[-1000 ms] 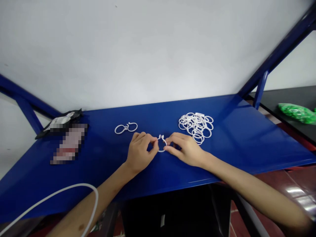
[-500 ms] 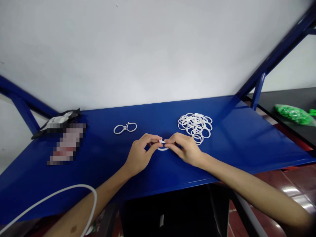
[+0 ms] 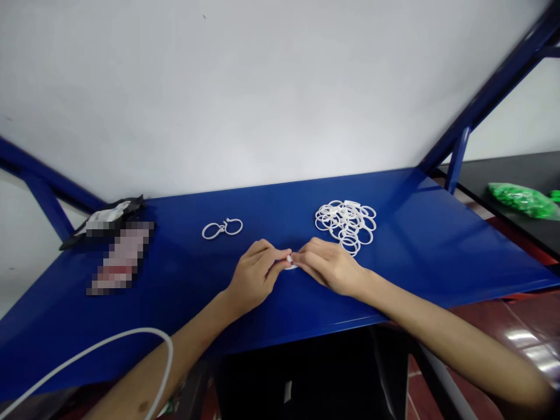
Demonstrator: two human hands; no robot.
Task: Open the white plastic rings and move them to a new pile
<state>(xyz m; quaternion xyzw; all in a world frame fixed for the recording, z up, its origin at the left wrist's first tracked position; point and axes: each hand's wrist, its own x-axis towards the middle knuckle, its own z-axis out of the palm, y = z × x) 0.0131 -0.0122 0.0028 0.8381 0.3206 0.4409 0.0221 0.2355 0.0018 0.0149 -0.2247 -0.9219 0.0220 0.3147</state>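
Note:
Both hands meet at the middle of the blue table. My left hand and my right hand pinch one small white plastic ring between their fingertips; the fingers hide most of it. A pile of several white rings lies just behind my right hand. Two joined white rings rest on the table behind and to the left of my left hand.
A black packet and a blurred flat item lie at the table's left. A white cable loops near the front left edge. Blue frame struts rise at both sides. A green bag sits on a black surface at right.
The fingertips of both hands have closed together over the ring, which showed as an open loop before and is now mostly covered. The hands stay at the same spot.

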